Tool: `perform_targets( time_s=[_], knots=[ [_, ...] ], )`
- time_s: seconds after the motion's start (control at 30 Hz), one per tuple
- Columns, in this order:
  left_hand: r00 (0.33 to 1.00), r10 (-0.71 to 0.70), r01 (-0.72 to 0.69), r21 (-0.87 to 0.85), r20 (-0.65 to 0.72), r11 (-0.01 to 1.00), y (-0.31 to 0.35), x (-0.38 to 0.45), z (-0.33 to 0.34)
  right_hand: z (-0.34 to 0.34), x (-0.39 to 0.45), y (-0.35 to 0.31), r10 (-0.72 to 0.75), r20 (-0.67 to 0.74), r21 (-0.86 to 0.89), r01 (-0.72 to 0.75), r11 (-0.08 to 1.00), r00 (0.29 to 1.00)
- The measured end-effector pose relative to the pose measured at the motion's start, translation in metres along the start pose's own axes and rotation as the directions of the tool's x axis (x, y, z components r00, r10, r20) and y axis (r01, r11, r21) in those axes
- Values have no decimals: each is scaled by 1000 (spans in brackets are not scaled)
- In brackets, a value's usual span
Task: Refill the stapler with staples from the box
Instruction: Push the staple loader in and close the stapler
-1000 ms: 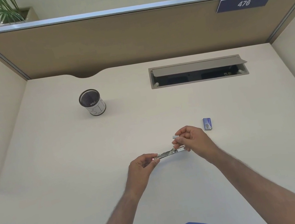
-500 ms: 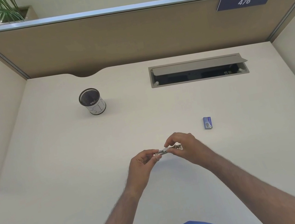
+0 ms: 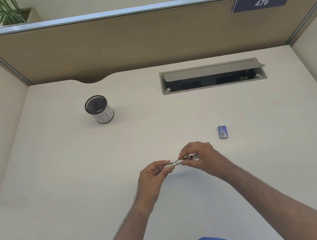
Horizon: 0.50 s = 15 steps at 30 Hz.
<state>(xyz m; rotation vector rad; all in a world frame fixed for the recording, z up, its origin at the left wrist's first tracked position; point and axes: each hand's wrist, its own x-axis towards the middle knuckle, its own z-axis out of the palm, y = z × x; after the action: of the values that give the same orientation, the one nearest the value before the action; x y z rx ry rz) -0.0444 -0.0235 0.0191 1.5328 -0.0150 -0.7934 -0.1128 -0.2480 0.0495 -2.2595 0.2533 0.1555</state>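
Both hands held the stapler (image 3: 178, 161) above the desk (image 3: 82, 195): left hand (image 3: 152, 175) pinching one end, right hand (image 3: 199, 158) closed on the other. Box (image 3: 223, 132) lay near, right. Likely seating staples; closing probably next.

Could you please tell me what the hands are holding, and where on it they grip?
Both hold the stapler: the left hand pinches its left end, the right hand its right end.

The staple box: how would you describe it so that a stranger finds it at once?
Start at the recessed cable hatch in the desk, then come toward the person. The staple box lies flat just beyond the right hand, untouched. It is the only small blue thing on the desk.
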Motion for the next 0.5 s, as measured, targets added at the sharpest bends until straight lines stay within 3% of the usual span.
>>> perform_targets(
  time_s=[0.1,0.27,0.5],
  knots=[
    [1000,6,-6,-37,-1,999,3,-2,1,-3,0,-3,-8,6,-2,8,1000,1000],
    [1000,20,-23,-123,-20,992,8,-2,3,-19,-1,-10,17,-30,152,-12,988,999],
    [999,-11,27,-378,44,926,18,0,12,-53,3,-51,-262,-95,-247,232,941,960]
  ],
)
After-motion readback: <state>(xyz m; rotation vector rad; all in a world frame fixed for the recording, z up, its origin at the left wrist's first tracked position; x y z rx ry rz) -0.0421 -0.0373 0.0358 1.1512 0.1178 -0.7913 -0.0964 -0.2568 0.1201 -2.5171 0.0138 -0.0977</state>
